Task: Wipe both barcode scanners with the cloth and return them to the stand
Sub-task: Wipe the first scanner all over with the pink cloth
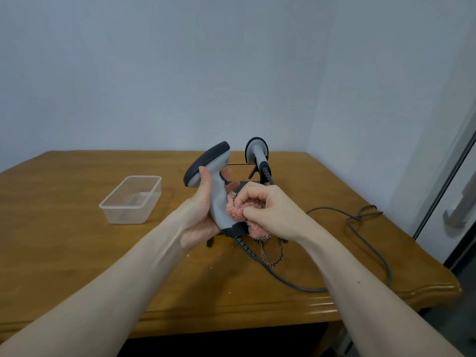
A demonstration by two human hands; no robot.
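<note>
Wiping of the first scanner (215,186) is in hand: left grip (203,210) clasps its handle just in front of the stand (253,173), right grip (260,204) rubs the bunched cloth (238,213) against it, and next, likely, comes reseating it beside the second scanner (256,150) on the stand.

No readable text, labels, brands, numbers or signs anywhere: none on scanners, stand, cloth, clear container, table or wall.

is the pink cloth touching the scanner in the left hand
Touching. The head view shows the right hand pressing the pink cloth against the grey handle of the scanner gripped by the left hand.
</note>
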